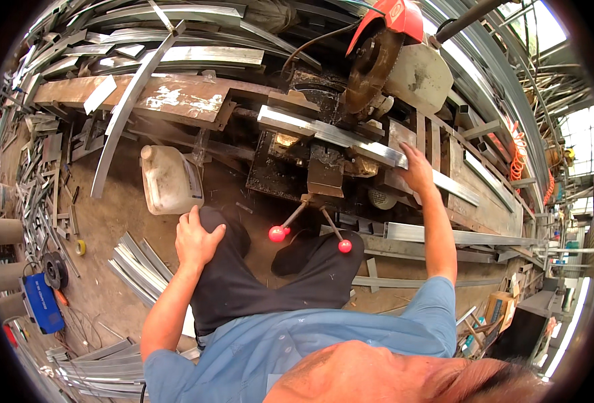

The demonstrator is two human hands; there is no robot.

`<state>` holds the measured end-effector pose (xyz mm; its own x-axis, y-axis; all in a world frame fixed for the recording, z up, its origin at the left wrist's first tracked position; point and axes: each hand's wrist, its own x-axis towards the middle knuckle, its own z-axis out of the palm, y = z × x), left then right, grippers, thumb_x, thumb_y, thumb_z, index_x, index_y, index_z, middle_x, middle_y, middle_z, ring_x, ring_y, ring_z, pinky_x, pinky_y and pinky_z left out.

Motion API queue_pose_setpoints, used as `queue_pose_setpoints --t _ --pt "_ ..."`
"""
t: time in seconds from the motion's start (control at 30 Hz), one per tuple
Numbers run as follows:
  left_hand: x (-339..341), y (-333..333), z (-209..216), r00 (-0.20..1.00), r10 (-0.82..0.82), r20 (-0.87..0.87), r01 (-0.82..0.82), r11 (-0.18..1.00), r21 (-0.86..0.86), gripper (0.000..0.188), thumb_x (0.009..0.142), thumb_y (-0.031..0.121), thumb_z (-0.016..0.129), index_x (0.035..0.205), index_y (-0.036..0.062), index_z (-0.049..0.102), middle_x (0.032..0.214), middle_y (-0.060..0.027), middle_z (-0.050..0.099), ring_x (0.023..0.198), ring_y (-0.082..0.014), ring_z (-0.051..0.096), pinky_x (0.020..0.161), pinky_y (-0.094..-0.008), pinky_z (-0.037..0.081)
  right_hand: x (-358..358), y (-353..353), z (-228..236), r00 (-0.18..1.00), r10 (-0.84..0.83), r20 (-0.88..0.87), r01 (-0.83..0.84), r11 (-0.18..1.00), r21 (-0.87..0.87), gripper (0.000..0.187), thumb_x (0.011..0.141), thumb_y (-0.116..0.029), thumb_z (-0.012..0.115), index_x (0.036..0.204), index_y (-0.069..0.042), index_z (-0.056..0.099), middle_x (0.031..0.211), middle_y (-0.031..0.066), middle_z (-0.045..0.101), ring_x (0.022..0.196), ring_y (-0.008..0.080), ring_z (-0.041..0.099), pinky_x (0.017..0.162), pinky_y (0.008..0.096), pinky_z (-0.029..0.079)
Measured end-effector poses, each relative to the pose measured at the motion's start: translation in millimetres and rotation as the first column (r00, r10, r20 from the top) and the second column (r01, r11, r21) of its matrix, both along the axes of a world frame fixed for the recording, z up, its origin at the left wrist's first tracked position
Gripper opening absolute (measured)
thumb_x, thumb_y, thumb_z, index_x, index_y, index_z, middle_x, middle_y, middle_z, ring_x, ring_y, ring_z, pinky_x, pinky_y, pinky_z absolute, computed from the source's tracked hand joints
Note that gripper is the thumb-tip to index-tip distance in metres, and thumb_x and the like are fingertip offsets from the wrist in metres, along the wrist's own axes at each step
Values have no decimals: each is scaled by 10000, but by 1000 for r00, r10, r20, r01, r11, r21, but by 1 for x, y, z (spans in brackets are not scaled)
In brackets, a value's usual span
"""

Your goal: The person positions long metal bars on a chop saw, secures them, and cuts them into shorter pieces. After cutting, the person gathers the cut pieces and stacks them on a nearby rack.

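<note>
My right hand grips a long silvery metal bar, its fingers over the top face. The bar lies across the bed of a cut-off saw, between the blocks of its vise. Above it, apart from the bar, hangs the saw's round brown blade under a red guard. My left hand lies on my left knee with its fingers spread and holds nothing. Close beyond it stands a dirty white plastic jug. Two levers with red ball knobs, a left knob and a right knob, stick out toward me.
Metal strips are heaped behind a rusty beam at the far left. Offcuts litter the floor on the left, near a blue machine. More bars lie at right. An orange coiled hose hangs at the far right.
</note>
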<state>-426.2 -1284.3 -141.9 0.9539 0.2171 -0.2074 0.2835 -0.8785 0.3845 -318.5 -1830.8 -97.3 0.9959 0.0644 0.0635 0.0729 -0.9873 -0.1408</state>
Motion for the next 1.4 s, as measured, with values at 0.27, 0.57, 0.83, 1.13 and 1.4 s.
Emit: queue_pose_setpoints --t 0.27,0.57,0.83,1.13,1.4 --pt "-3 12 -5 1000 22 14 -22 1000 -15 825 739 440 742 1396 31 457 1316 -189 497 1214 -367 491 1002 -456 442 -51 -149 -9 925 -319 -206 248 918 -310 540 851 -211 702 1347 -88 525 1353 141 559 1232 349 525 1017 422 445" --pt "0 11 4 1000 15 -13 -16 998 -55 827 736 440 735 1391 20 455 1320 -208 496 1224 -377 484 1006 -465 435 -45 -92 -12 980 -169 -106 146 969 -197 512 849 -278 709 1302 -76 583 1290 127 599 1208 326 536 992 410 448" --pt "-2 13 2 1000 -3 8 3 998 -67 812 746 449 743 1382 26 467 1327 -225 495 1203 -387 500 982 -484 456 -6 -16 -23 994 -77 75 69 992 106 513 832 -237 721 1301 -74 593 1280 155 610 1158 352 586 974 401 470" --pt "35 40 -18 908 -204 365 233 972 -35 623 836 343 687 1347 29 516 1353 -214 507 1256 -379 480 1058 -444 397 -41 -60 -21 993 -116 -2 116 993 -19 510 834 -203 712 1308 -56 593 1324 175 569 1207 364 542 1012 405 435" --pt "229 -7 -13 684 -387 618 339 919 200 463 927 290 579 1294 10 544 1372 -199 516 1283 -362 471 1067 -511 363 -18 -25 -38 993 -96 66 92 994 60 462 822 -110 718 1273 -69 632 1263 136 594 1195 326 535 1003 389 438"
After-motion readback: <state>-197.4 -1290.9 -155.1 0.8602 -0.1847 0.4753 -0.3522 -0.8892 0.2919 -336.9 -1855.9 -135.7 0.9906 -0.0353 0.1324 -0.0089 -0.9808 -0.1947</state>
